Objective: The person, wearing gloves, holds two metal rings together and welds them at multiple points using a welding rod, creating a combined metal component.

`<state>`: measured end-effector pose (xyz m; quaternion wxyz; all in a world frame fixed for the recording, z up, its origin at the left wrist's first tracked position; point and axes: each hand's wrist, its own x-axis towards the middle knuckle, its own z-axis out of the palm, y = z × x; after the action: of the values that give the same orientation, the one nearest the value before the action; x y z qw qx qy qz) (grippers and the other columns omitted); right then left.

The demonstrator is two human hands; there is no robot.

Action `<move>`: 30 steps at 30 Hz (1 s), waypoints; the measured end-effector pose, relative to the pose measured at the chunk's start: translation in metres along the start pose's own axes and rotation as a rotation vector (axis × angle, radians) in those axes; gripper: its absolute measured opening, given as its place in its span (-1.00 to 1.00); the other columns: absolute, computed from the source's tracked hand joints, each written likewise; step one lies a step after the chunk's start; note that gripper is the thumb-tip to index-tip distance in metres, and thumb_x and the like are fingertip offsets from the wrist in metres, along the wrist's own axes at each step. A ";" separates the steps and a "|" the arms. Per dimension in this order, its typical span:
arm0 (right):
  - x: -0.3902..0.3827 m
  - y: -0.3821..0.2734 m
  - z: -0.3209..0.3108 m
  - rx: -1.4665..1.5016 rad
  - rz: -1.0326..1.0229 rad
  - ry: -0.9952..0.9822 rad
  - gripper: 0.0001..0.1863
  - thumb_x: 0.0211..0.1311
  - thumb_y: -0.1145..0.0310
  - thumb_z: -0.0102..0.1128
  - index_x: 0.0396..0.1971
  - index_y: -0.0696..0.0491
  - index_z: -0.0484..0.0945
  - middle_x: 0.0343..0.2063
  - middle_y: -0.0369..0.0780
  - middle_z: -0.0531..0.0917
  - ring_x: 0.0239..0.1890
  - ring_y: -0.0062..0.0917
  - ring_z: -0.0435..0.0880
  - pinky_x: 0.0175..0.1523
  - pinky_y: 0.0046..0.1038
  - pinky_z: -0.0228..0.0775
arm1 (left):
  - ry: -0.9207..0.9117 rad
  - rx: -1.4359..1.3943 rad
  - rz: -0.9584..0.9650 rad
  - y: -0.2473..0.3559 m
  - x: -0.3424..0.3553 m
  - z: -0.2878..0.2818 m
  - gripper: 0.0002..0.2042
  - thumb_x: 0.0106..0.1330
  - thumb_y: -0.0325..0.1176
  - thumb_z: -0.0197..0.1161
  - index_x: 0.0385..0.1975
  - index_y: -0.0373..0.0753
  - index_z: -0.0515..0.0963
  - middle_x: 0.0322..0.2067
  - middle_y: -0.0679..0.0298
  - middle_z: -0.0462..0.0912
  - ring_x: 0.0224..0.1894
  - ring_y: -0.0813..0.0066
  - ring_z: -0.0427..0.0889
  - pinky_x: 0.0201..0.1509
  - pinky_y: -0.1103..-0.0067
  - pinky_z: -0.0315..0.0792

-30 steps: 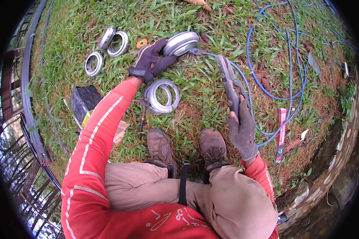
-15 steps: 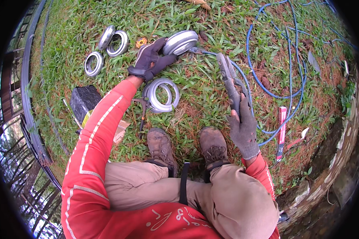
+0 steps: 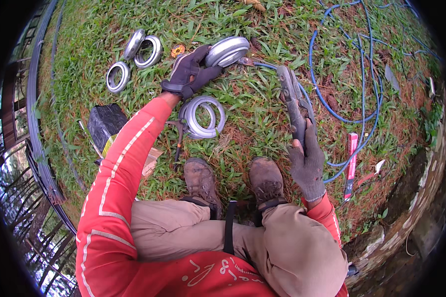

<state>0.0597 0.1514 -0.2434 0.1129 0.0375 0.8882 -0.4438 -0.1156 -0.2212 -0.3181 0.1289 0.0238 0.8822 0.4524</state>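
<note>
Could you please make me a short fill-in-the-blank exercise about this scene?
1. The hand holding the worn grey tool is the person's ____ hand.
2. The other hand, on the silver metal piece, is the ____ one.
3. The looped hose or cable on the picture's right side is coloured ____.
4. The long sleeve on the picture's left is mainly ____.

Missing words: right; left; blue; red.

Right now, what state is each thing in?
Left hand: gloved, gripping a tilted metal ring
Right hand: gloved, holding a grey tool
Silver ring beside hammer: lying on grass
Hammer: lying down
Blue hose: loosely looped
Black bundle: wrapped
Boots: worn, on grass
</note>
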 end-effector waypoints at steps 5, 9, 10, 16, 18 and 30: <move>-0.007 -0.006 -0.014 -0.026 -0.107 -0.032 -0.31 0.55 0.37 0.24 0.55 0.31 0.31 0.16 0.17 0.71 0.08 -0.04 0.80 0.17 -0.20 0.60 | 0.010 -0.051 0.014 -0.005 0.001 0.003 -0.36 0.26 -0.25 0.61 0.34 -0.26 0.59 0.10 0.21 0.81 0.12 0.51 0.74 0.27 0.47 0.61; 0.005 -0.015 -0.002 -0.125 -0.253 -0.016 -0.30 0.51 0.36 0.28 0.57 0.24 0.33 0.06 0.14 0.74 -0.02 0.00 0.81 0.10 -0.15 0.62 | -0.023 -0.024 -0.024 -0.008 0.002 0.002 -0.35 0.25 -0.26 0.61 0.35 -0.26 0.58 0.11 0.21 0.81 0.12 0.51 0.74 0.27 0.48 0.61; 0.007 -0.015 0.000 -0.125 -0.252 -0.015 -0.30 0.51 0.36 0.28 0.57 0.24 0.33 0.06 0.14 0.74 -0.02 0.00 0.81 0.10 -0.15 0.62 | -0.023 -0.024 -0.024 -0.010 0.002 0.004 -0.35 0.25 -0.26 0.61 0.35 -0.26 0.58 0.11 0.21 0.81 0.12 0.51 0.74 0.27 0.48 0.61; 0.016 -0.018 0.011 -0.077 -0.075 -0.116 -0.27 0.50 0.28 0.30 0.59 0.14 0.33 -0.03 0.11 0.75 -0.05 0.04 0.80 0.02 -0.15 0.64 | 0.031 -0.014 0.017 -0.013 0.001 0.006 -0.36 0.23 -0.29 0.61 0.34 -0.27 0.59 0.10 0.20 0.81 0.11 0.51 0.75 0.26 0.49 0.62; 0.018 -0.014 0.017 -0.065 -0.170 -0.062 -0.28 0.51 0.27 0.29 0.58 0.13 0.34 0.00 0.12 0.74 -0.03 0.07 0.80 0.00 -0.13 0.65 | 0.031 -0.007 0.015 -0.012 0.002 0.006 -0.36 0.23 -0.28 0.61 0.34 -0.27 0.60 0.09 0.18 0.81 0.10 0.51 0.76 0.25 0.49 0.62; 0.022 -0.013 0.022 -0.095 -0.124 -0.135 -0.25 0.53 0.23 0.27 0.60 0.14 0.28 0.08 0.17 0.69 -0.01 0.15 0.78 -0.02 -0.07 0.65 | 0.029 0.050 0.007 -0.005 0.001 0.002 -0.40 0.23 -0.26 0.60 0.29 -0.24 0.62 0.04 0.21 0.82 0.06 0.54 0.75 0.21 0.50 0.63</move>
<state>0.0401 0.1254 -0.2509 0.1462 -0.0531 0.8992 -0.4090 -0.1158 -0.2224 -0.3240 0.1137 0.0234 0.8948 0.4310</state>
